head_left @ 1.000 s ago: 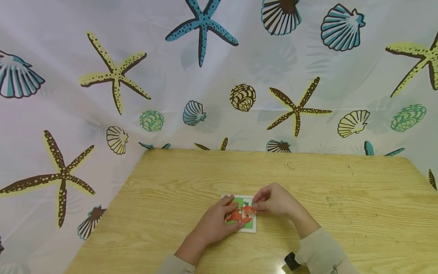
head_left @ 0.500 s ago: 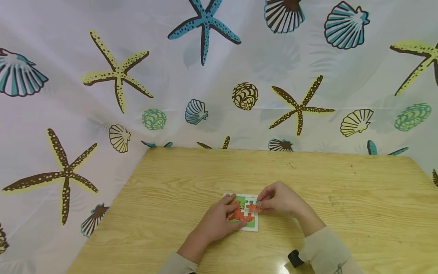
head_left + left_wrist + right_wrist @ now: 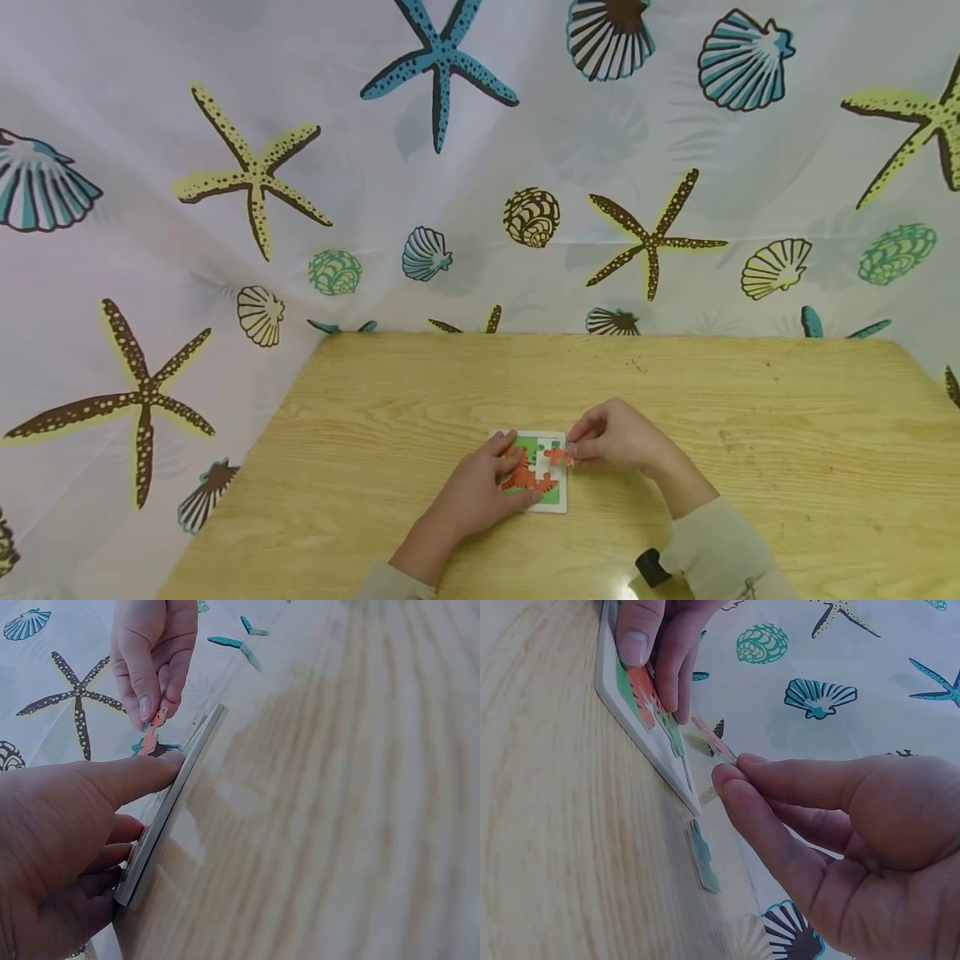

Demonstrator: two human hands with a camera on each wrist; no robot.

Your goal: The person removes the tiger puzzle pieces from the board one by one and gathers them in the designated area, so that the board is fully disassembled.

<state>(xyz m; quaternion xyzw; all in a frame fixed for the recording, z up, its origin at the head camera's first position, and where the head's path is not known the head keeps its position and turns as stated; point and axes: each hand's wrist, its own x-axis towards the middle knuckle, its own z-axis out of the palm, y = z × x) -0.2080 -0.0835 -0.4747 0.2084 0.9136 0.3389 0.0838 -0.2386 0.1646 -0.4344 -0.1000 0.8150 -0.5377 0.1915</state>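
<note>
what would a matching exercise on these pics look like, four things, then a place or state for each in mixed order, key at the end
Things
1. left hand
2. right hand
3. loose piece
4. cloth

Places and states
A. lies on the table near a corner of the puzzle
B. white, printed with starfish and shells
C. rests on the puzzle
D. pinches an orange piece

Pairs: 1-C, 2-D, 3-A, 4-B
</note>
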